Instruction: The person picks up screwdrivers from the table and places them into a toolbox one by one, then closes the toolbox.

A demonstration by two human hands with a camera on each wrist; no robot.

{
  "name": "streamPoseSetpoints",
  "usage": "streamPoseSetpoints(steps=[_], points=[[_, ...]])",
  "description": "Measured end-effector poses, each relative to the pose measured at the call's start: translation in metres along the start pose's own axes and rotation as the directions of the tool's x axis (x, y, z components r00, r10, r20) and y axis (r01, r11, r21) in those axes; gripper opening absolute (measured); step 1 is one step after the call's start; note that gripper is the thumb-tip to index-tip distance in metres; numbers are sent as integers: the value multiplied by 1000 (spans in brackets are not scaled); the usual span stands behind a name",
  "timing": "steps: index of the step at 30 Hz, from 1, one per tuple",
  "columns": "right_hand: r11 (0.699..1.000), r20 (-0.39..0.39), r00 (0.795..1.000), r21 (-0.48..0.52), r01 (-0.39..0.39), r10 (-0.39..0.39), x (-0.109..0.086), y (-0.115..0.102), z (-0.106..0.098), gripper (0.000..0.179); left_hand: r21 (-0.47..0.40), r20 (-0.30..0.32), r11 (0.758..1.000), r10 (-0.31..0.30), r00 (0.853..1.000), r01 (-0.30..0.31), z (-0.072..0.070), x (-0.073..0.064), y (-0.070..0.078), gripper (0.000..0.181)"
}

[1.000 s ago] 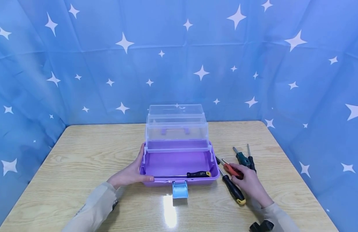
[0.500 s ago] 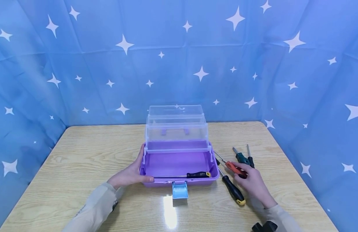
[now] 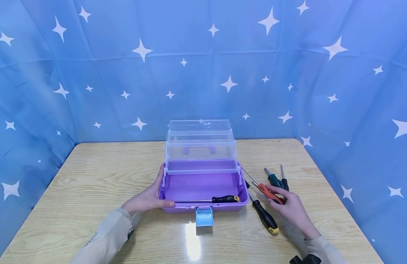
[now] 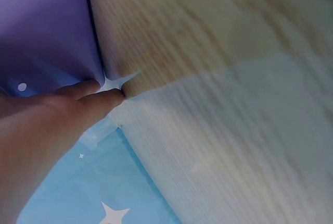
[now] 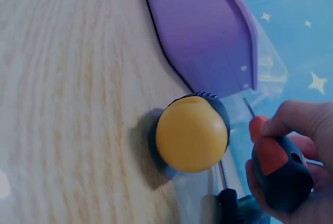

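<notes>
A purple toolbox (image 3: 203, 209) stands with its clear lid and trays (image 3: 200, 146) raised. My left hand (image 3: 148, 198) grips its left front corner, thumb over the front rim and fingers along the side wall. Inside, along the front, lies a black and yellow screwdriver (image 3: 225, 198). My right hand (image 3: 290, 207) pinches a red and black screwdriver (image 3: 266, 191) by its handle, the shaft pointing up and left beside the box. In the right wrist view, the thumb presses on its red part (image 5: 271, 153). A larger black and yellow screwdriver (image 3: 266, 216) lies nearer me, below that hand.
Beyond my right hand lie a green-handled screwdriver (image 3: 275, 180) and a thin black one (image 3: 285, 183). Another black handle tip shows close to the box's right side. A blue latch (image 3: 204, 217) hangs at the front. Starry blue cloth (image 3: 203, 73) surrounds the wooden table (image 3: 91, 176).
My right hand has shifted slightly right and toward me with the red and black screwdriver, and more of its handle and shaft shows. My left hand and the toolbox stay in place.
</notes>
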State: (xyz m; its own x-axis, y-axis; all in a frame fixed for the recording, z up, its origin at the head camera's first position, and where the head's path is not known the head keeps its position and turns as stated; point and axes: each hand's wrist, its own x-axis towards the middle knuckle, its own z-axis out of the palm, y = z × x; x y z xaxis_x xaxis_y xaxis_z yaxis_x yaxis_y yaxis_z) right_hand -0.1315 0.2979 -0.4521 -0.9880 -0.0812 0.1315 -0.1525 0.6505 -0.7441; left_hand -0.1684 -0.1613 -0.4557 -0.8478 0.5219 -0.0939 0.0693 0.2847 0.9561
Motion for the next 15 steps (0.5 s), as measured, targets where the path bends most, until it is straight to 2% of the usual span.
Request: streamPoseSetpoints(steps=[10, 15], points=[[998, -36, 998, 49, 51, -49, -1, -6, -6, 40, 9, 3, 1000, 15, 1000, -15, 0, 1, -1, 134], [998, -36, 998, 22, 58, -57, -1, -8, -10, 41, 8, 1, 1000, 16, 1000, -16, 0, 1, -2, 134]])
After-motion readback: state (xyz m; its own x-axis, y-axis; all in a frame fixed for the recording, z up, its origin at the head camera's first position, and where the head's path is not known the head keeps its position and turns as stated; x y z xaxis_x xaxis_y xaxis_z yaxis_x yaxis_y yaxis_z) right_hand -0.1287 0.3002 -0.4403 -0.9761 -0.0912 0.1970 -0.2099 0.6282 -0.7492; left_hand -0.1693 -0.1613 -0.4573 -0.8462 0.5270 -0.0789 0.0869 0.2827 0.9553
